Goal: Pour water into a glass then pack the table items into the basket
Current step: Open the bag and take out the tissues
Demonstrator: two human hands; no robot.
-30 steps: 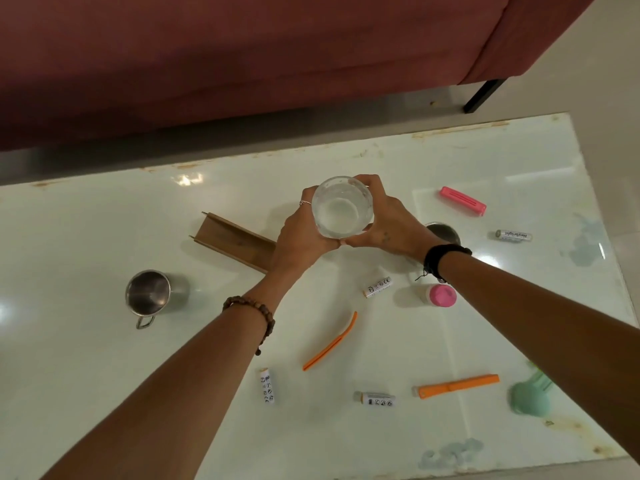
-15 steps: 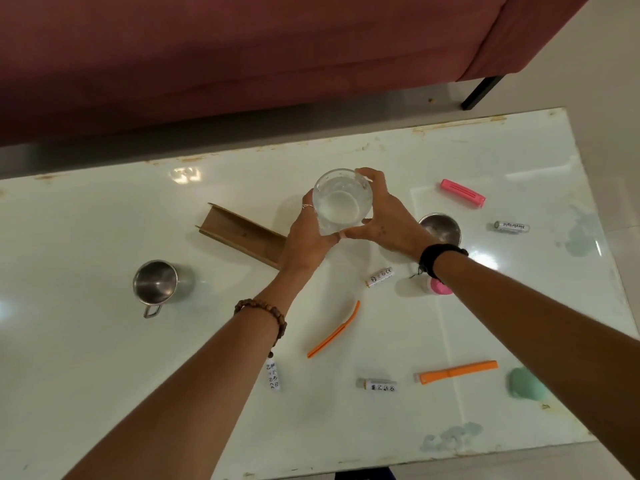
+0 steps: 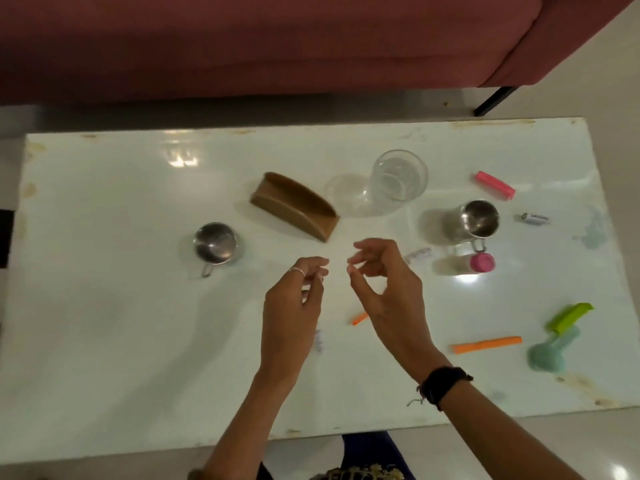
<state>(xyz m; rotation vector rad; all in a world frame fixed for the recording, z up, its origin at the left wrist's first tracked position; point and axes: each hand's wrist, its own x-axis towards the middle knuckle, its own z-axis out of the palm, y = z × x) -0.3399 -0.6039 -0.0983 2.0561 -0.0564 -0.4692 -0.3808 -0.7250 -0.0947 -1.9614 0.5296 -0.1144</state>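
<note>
A clear glass with water in it stands on the white table, far of centre. My left hand and my right hand hover side by side nearer to me than the glass, both empty with fingers loosely curled and apart. A brown wooden holder lies left of the glass. One steel cup stands at the left and another steel cup at the right. No basket can be made out on the table.
Scattered on the table are a pink clip, batteries, a pink-capped bottle, orange clips, a green clip and a teal object. A dark red sofa stands beyond the far edge.
Both hands held the glass up before; now the glass stands on the table and both hands have let go and drawn back toward me. The camera view has shifted.
</note>
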